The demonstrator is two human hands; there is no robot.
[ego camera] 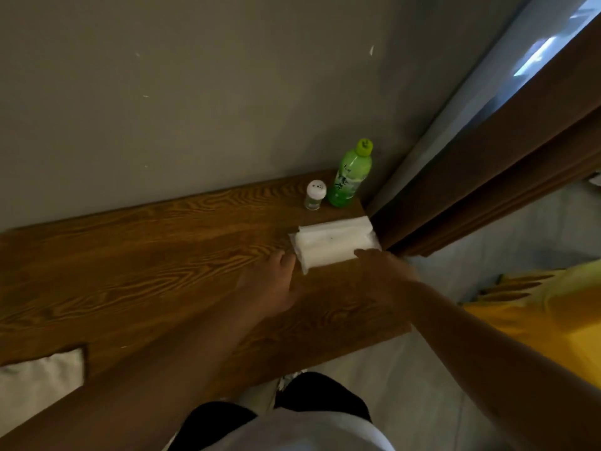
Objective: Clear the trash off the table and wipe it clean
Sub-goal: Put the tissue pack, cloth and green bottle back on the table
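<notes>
A white pack of tissues (335,242) lies flat near the right end of the wooden table (146,255). My left hand (276,284) rests on the wood at the pack's left corner, fingers touching its edge. My right hand (383,271) reaches in from the right, fingertips at the pack's near right edge. Neither hand has a visible grip on it. Behind the pack stand a green plastic bottle (351,177) with a yellow-green cap and a small clear shaker (315,195) with a white perforated lid.
The table runs along a grey wall (195,92). A brown door frame (487,177) stands just past its right end. A pale cloth (39,375) lies at the table's near left corner. A yellow object (536,320) sits on the floor to the right.
</notes>
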